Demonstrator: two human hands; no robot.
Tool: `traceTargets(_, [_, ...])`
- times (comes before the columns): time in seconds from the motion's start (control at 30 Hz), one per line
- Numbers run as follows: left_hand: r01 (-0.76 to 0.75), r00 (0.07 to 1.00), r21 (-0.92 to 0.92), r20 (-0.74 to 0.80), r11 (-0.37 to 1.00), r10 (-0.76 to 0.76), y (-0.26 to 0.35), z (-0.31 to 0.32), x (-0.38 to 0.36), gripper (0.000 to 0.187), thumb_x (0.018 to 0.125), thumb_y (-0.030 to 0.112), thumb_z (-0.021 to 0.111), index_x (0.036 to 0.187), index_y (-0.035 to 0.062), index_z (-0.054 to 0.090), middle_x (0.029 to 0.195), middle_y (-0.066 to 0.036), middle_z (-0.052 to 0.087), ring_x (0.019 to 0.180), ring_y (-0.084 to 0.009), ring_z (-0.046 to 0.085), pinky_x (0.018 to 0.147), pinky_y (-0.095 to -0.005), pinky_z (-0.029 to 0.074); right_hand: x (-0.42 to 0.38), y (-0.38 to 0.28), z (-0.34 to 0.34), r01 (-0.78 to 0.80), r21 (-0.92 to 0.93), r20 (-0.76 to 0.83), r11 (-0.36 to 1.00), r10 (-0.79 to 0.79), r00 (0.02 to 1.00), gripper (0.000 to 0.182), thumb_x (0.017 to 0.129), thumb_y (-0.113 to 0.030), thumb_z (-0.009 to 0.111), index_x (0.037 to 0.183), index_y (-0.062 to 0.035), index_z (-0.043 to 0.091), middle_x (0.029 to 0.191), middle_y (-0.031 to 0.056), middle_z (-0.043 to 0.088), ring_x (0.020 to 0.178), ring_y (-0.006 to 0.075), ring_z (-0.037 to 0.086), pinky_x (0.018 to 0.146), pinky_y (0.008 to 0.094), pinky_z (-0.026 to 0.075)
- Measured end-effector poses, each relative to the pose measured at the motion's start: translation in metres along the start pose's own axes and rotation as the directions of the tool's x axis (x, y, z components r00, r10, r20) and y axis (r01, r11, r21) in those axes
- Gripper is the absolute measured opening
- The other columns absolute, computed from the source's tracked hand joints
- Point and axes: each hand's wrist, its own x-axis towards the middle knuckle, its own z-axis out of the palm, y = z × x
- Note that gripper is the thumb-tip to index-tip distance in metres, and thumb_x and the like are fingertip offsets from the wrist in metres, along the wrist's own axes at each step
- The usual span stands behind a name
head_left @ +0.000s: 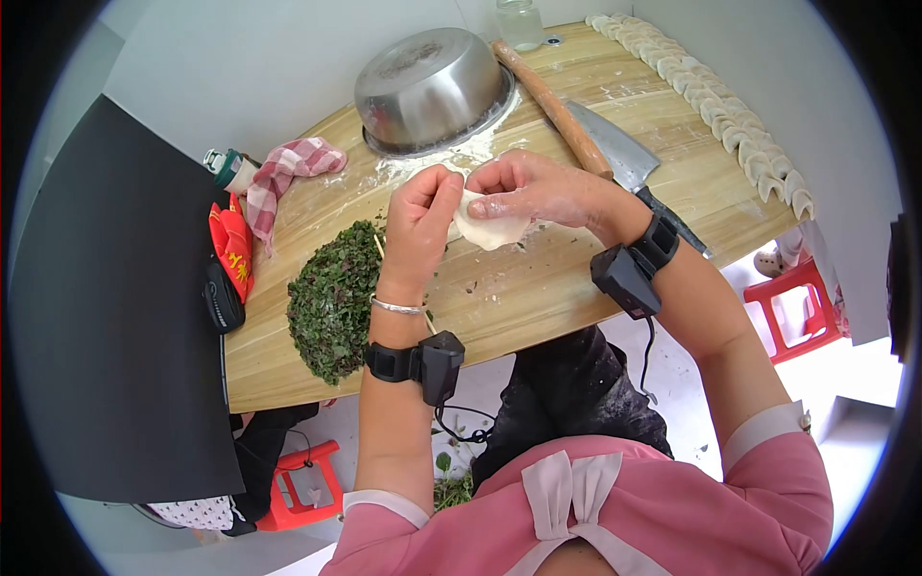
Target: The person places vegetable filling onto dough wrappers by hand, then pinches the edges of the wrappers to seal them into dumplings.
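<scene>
A pale round dumpling wrapper (493, 229) hangs between my two hands above the wooden table. My left hand (423, 216) pinches its left edge, with thumb and fingers pressed together. With thumb on the near face and fingers curled behind, my right hand (538, 195) grips the wrapper's upper right part. Whether any filling sits inside the wrapper is hidden. Just left of my left wrist lies a heap of chopped dark green leaves (331, 307), with thin chopsticks (379, 246) partly showing beside my hand.
An upturned steel basin (427, 91) rests on floury wood at the back. Beside it lie a rolling pin (557, 110) and a cleaver (615, 144). Folded dumplings (711, 101) line the table's right edge. A checked cloth (288, 178), bottle (230, 171) and glass jar (521, 24) stand around.
</scene>
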Motion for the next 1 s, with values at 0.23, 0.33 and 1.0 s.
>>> traceTargets(0.23, [0.137,0.988,-0.243,0.096,0.96,-0.117,-0.003,-0.012,0.004,0.024,0.094,0.017,0.054,0.075,0.0028,0.055,0.066,0.007,0.046,0.059,-0.0022,0.035,0.052,-0.02,0.029,0.005,0.005,-0.002,0.071,0.03,-0.115,0.997,-0.067,0.991,0.02,0.089,-0.024,0.062,0.094,-0.0041,0.063,0.079,-0.0034,0.061,0.069,0.0029,0.055,0.057,0.0186,0.043])
traceTargets(0.33, [0.138,0.982,-0.18,-0.104,0.974,-0.158,0.004,0.005,0.001,0.026,0.094,0.018,0.054,0.072,0.0031,0.054,0.066,0.008,0.045,0.059,-0.0019,0.034,0.051,-0.0202,0.027,0.007,0.007,-0.004,0.104,0.031,-0.114,0.994,-0.1,0.988,0.02,0.089,-0.022,0.062,0.096,-0.0033,0.062,0.082,-0.0024,0.061,0.071,0.0041,0.055,0.059,0.0206,0.045])
traceTargets(1.0, [0.031,1.0,0.044,0.0,0.999,-0.031,-0.003,0.004,0.002,0.022,0.094,0.017,0.054,0.073,0.0093,0.051,0.065,0.01,0.038,0.055,0.0001,0.029,0.049,-0.018,0.021,0.003,-0.004,0.0,0.189,0.111,-0.281,0.976,-0.152,0.948,0.028,0.085,-0.015,0.067,0.108,-0.0041,0.055,0.081,-0.0015,0.06,0.071,0.0051,0.056,0.057,0.0194,0.043])
